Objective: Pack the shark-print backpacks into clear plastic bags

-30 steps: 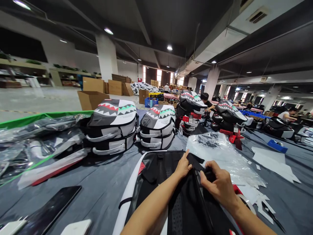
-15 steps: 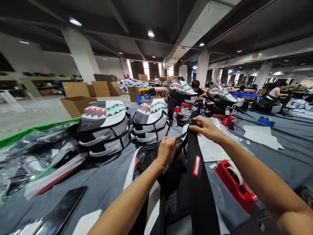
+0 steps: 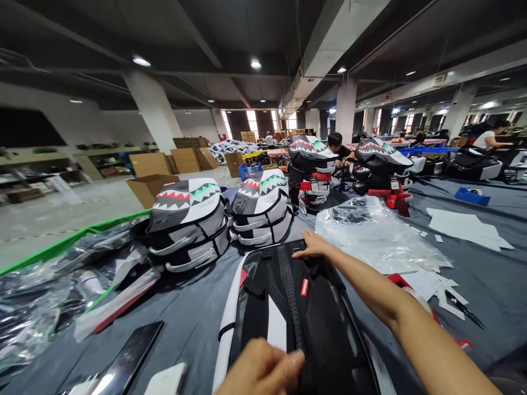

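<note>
Grey surface [image 3: 195, 312] shows between phone [image 3: 127, 351] and backpack [image 3: 325, 329]; clear plastic [image 3: 370, 241] near its far right corner. Right hand [image 3: 315, 244] at backpack's far edge, grip unclear; left hand [image 3: 261, 366] curled over near half, contents hidden.

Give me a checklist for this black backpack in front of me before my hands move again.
1. Near backpack lying back panel up: ok.
2. Right hand at its top edge: ok.
3. Left hand gripping something: cannot tell; it is blurred.
4. Red label uncovered: ok.
5. Red tape dispenser fully visible: not ok; the right forearm hides part.
6. Phone apart from the backpack: ok.
</note>
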Available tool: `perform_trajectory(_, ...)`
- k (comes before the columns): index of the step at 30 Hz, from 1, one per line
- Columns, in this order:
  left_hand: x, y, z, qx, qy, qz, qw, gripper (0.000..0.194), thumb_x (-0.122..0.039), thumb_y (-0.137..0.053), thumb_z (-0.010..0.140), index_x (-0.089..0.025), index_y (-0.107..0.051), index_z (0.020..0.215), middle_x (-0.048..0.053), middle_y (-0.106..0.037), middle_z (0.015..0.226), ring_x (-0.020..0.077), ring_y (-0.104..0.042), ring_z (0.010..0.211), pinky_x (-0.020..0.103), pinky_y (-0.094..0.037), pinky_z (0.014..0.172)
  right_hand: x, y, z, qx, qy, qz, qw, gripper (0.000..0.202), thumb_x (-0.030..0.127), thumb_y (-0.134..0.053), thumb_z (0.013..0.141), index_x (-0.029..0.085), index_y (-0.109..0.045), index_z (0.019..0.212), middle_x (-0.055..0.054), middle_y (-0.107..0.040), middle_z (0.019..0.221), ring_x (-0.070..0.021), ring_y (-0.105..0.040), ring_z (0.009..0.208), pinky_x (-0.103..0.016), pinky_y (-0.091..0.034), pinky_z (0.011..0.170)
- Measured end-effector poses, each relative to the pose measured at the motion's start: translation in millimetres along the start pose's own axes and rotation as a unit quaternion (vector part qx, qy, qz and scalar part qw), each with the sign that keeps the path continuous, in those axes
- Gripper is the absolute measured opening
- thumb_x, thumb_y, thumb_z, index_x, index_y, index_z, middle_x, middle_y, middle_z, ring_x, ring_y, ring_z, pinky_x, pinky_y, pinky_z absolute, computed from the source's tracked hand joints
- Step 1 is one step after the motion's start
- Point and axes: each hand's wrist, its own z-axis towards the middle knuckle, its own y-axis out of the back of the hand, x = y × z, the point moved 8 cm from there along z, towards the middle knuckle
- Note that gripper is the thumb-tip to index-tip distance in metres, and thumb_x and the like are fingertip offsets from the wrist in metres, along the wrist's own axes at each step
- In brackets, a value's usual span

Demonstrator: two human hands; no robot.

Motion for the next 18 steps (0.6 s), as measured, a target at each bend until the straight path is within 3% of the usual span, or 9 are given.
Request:
perform_trajectory(2, -13.6, 72.2, 18.6, -0.143, -0.008, 0.102, 0.984, 0.081, -0.090, -0.033, 0.077, -0.018, -0.068, 0.088, 0.007, -0.069, 0.068, 0.0247, -0.066, 0.068, 0.034, -0.051, 0.066, -6.7, -11.5, 3.0, 0.009, -0.005, 0.000, 1.000, 0.085, 0.064, -0.081, 0.072, 0.012, -0.057, 0.134, -0.023, -0.056, 0.139, -0.0394, -0.055, 0.129, -0.048, -0.046, 0.105)
perform_trajectory(4, -31.0, 140.5, 45.3, -0.310, -0.058, 0.215, 0.924, 0.079, -0.080, -0.042, 0.080, -0.017, -0.062, 0.122, 0.015, -0.073, 0.113, 0.0322, -0.067, 0.109, 0.042, -0.050, 0.095, -6.9, -19.7, 5.4, 0.004, 0.013, 0.010, 1.000, 0.079, 0.067, -0.079, 0.073, 0.013, -0.060, 0.128, -0.020, -0.060, 0.135, -0.0357, -0.058, 0.125, -0.044, -0.047, 0.104)
perform_trajectory(5, -31.5, 165.5, 62.6, -0.369, -0.050, 0.258, 0.891, 0.087, -0.078, -0.047, 0.077, -0.011, -0.056, 0.132, 0.021, -0.064, 0.133, 0.0369, -0.057, 0.128, 0.047, -0.045, 0.105, -6.1, -21.7, 6.1, -0.005, 0.025, 0.019, 0.999, 0.077, 0.067, -0.078, 0.073, 0.015, -0.061, 0.126, -0.017, -0.062, 0.133, -0.0339, -0.059, 0.123, -0.043, -0.047, 0.103)
perform_trajectory(7, -21.0, 189.5, 107.4, -0.386, -0.028, 0.295, 0.873, 0.088, -0.071, -0.048, 0.080, -0.004, -0.049, 0.138, 0.026, -0.053, 0.146, 0.0384, -0.048, 0.139, 0.049, -0.040, 0.111, -5.0, -22.0, 6.0, -0.033, 0.051, 0.040, 0.997, 0.072, 0.066, -0.080, 0.073, 0.017, -0.061, 0.123, -0.014, -0.064, 0.126, -0.0307, -0.063, 0.116, -0.041, -0.050, 0.098)
perform_trajectory(9, -9.0, 186.9, 146.7, -0.346, -0.044, 0.310, 0.884, 0.078, -0.065, -0.051, 0.083, -0.006, -0.054, 0.134, 0.023, -0.057, 0.142, 0.0361, -0.051, 0.136, 0.049, -0.039, 0.113, -4.1, -19.5, 3.3, -0.065, 0.074, 0.047, 0.994, 0.068, 0.063, -0.083, 0.071, 0.019, -0.061, 0.119, -0.012, -0.064, 0.122, -0.0286, -0.064, 0.110, -0.041, -0.052, 0.095)
perform_trajectory(11, -3.6, 173.9, 162.2, -0.338, -0.102, 0.321, 0.879, 0.068, -0.059, -0.060, 0.081, -0.012, -0.058, 0.130, 0.017, -0.061, 0.137, 0.0342, -0.054, 0.131, 0.050, -0.038, 0.115, -1.7, -17.7, -2.9, -0.096, 0.093, 0.031, 0.991, 0.065, 0.060, -0.085, 0.070, 0.019, -0.060, 0.115, -0.012, -0.064, 0.119, -0.0284, -0.063, 0.109, -0.043, -0.052, 0.095)
perform_trajectory(15, 6.5, 147.9, 133.5, -0.405, -0.210, 0.330, 0.826, 0.061, -0.046, -0.070, 0.079, -0.018, -0.057, 0.132, 0.014, -0.058, 0.130, 0.0321, -0.055, 0.122, 0.050, -0.045, 0.108, 6.8, -23.1, -29.8, -0.157, 0.105, -0.016, 0.982, 0.065, 0.057, -0.085, 0.071, 0.017, -0.057, 0.114, -0.014, -0.063, 0.113, -0.0310, -0.060, 0.106, -0.047, -0.051, 0.095)
perform_trajectory(18, 21.9, 125.9, 104.7, -0.402, -0.236, 0.333, 0.820, 0.059, -0.043, -0.070, 0.083, -0.019, -0.054, 0.134, 0.012, -0.056, 0.127, 0.0301, -0.055, 0.120, 0.049, -0.047, 0.107, 11.9, -32.6, -62.0, -0.193, 0.113, -0.026, 0.974, 0.058, 0.051, -0.083, 0.075, 0.018, -0.055, 0.114, -0.014, -0.063, 0.111, -0.0315, -0.060, 0.105, -0.048, -0.051, 0.094)
